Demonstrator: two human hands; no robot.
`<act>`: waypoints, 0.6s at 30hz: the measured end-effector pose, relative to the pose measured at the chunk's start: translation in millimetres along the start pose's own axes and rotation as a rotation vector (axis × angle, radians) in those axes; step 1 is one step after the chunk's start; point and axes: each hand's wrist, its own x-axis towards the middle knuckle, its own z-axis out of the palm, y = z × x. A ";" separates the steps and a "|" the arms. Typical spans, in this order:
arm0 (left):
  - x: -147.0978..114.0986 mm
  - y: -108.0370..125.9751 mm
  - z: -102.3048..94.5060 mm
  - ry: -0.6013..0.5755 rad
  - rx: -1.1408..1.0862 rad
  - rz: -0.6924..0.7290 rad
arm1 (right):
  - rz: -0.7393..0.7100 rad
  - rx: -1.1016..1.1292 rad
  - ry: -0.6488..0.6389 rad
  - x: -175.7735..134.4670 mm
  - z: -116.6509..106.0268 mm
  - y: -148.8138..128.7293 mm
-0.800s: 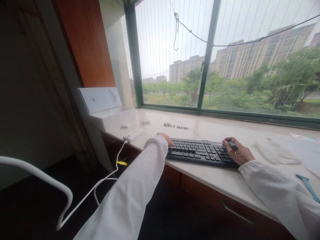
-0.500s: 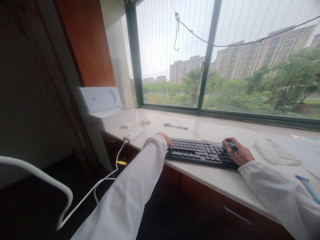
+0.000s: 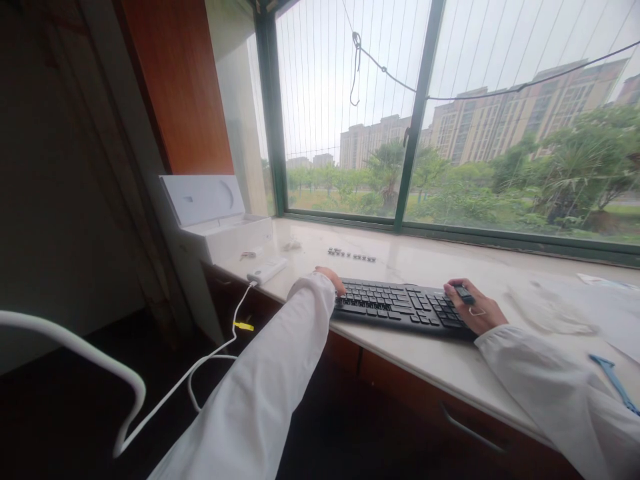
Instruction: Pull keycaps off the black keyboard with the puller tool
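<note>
While left hand (image 3: 331,277) touches keyboard (image 3: 395,297), length runs crosswise.

Looks forward and slightly down from the person's head toward a window (image 3: 417,120).
Sits above and back from the countertop (image 3: 425,263), behind the left hand (image 3: 330,279) and right hand (image 3: 477,308); faces the keyboard (image 3: 400,300) from fairly near, spans widely from white box (image 3: 210,200) to papers (image 3: 614,313), and reaches distant buildings (image 3: 510,120) beyond.
</note>
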 end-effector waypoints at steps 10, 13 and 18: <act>-4.3 -5.8 9.5 0.016 -0.014 -0.091 | -0.016 -0.031 0.012 1.9 2.4 2.7; -2.2 -7.5 11.6 0.026 -0.026 -0.094 | -0.021 -0.051 0.010 1.4 2.7 2.3; 1.8 -10.4 13.5 0.050 -0.045 -0.081 | -0.016 -0.058 -0.026 -1.3 0.9 -0.9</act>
